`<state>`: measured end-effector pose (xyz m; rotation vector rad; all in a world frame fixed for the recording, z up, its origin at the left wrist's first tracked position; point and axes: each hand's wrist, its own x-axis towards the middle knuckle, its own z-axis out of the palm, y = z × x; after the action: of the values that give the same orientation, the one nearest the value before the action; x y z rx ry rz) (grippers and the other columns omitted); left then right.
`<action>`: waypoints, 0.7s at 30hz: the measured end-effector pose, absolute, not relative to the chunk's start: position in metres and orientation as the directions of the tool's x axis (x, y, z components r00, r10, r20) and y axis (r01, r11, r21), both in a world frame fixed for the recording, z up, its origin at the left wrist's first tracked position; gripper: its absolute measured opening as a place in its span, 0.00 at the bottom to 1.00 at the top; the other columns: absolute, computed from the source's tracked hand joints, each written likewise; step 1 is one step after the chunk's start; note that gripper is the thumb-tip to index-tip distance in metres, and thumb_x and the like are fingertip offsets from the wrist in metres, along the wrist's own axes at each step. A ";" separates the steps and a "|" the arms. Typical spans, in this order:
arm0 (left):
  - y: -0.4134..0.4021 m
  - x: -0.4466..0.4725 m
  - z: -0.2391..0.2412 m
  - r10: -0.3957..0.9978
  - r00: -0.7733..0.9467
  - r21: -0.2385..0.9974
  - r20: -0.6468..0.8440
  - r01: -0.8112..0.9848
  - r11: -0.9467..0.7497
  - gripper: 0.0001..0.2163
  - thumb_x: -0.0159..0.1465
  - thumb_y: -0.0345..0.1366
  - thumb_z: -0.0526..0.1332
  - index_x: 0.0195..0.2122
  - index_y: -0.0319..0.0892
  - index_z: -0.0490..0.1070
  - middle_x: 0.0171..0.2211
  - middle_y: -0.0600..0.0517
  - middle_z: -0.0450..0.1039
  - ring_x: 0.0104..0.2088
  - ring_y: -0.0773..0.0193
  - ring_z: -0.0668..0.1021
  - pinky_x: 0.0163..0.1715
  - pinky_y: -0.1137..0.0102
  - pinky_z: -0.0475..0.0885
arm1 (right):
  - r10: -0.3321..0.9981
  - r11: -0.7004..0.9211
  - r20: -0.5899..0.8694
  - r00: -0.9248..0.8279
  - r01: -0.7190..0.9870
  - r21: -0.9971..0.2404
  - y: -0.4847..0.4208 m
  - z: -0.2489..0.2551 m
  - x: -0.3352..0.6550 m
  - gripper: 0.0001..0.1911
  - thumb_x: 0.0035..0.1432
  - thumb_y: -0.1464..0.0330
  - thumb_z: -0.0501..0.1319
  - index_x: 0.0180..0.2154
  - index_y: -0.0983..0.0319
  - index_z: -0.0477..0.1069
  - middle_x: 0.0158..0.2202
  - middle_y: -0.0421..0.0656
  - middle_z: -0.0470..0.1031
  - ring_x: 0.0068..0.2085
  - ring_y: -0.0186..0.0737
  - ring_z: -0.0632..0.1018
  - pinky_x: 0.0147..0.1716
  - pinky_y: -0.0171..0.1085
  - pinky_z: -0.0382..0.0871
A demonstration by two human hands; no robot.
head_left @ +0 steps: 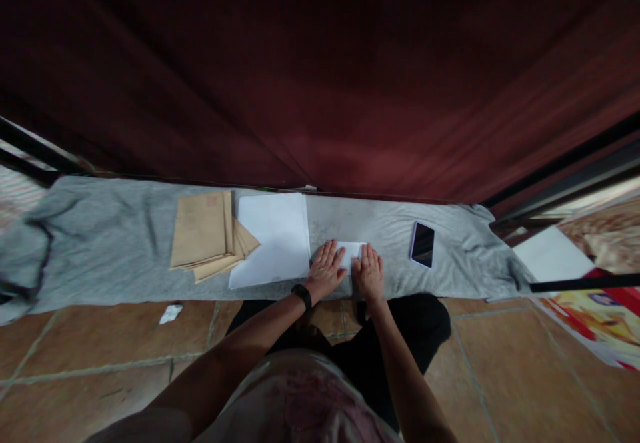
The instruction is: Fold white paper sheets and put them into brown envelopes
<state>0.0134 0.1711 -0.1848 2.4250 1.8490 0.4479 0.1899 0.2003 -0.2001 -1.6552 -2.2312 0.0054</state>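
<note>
So right now I've got both hands on a small white paper [351, 252], sitting on the grey-draped counter [345, 217] pretty much straight in front of me. Left hand [326, 273] covers its left end, right hand [369, 275] is on the right end, and a strip of white shows between them. Neither one's clenched or pinching anything; both lie flat with the fingers stretched out and pointing away from me, so the paper's just held down from above. It looks folded, but my fingers hide too much to count layers. I'd expect it to be super light, a bit springy at any fold, easy to crease or tear, and apt to skate around on that soft fabric. Best hold, imo, is fingertips along the two ends, or a flat palm to keep it still, no squeezing needed. Just left of my left hand there's a stack of bigger white sheets [274, 236], with brown envelopes [200, 229] fanned out beyond and partly lapping over it. My phone [424, 245] lies off to the right, well apart from the paper.
</note>
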 end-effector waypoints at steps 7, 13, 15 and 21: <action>0.172 0.017 -0.176 0.956 0.268 0.152 0.122 0.946 -0.285 0.31 0.69 0.47 0.54 0.69 0.34 0.54 0.70 0.33 0.51 0.70 0.45 0.56 0.68 0.48 0.48 | 0.956 0.242 0.212 -0.204 0.955 -0.172 0.198 -0.199 0.195 0.31 0.73 0.58 0.41 0.69 0.69 0.54 0.68 0.56 0.59 0.68 0.53 0.61 0.65 0.54 0.51; 0.169 0.017 -0.172 0.960 0.259 0.144 0.103 0.951 -0.272 0.31 0.69 0.47 0.54 0.69 0.34 0.55 0.70 0.34 0.52 0.70 0.45 0.57 0.68 0.49 0.48 | 0.950 0.235 0.249 -0.189 0.957 -0.169 0.194 -0.202 0.203 0.31 0.73 0.59 0.40 0.69 0.69 0.54 0.68 0.55 0.60 0.67 0.55 0.62 0.64 0.54 0.52; 0.168 0.016 -0.171 0.961 0.258 0.148 0.104 0.951 -0.271 0.31 0.70 0.48 0.54 0.69 0.33 0.55 0.70 0.34 0.52 0.70 0.45 0.56 0.69 0.50 0.48 | 0.951 0.226 0.251 -0.181 0.960 -0.167 0.193 -0.202 0.207 0.31 0.73 0.59 0.39 0.69 0.68 0.55 0.68 0.55 0.61 0.67 0.55 0.62 0.64 0.54 0.52; 0.164 0.015 -0.173 0.963 0.247 0.145 0.107 0.954 -0.261 0.32 0.70 0.48 0.53 0.69 0.33 0.54 0.70 0.34 0.52 0.70 0.46 0.56 0.68 0.48 0.47 | 0.958 0.206 0.235 -0.165 0.965 -0.164 0.191 -0.203 0.213 0.31 0.72 0.60 0.38 0.68 0.68 0.56 0.68 0.53 0.60 0.67 0.54 0.62 0.64 0.53 0.53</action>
<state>0.0146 0.1639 -0.1734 2.4410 1.8782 0.2698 0.2132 0.1908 -0.2026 -1.8148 -2.1989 -0.0335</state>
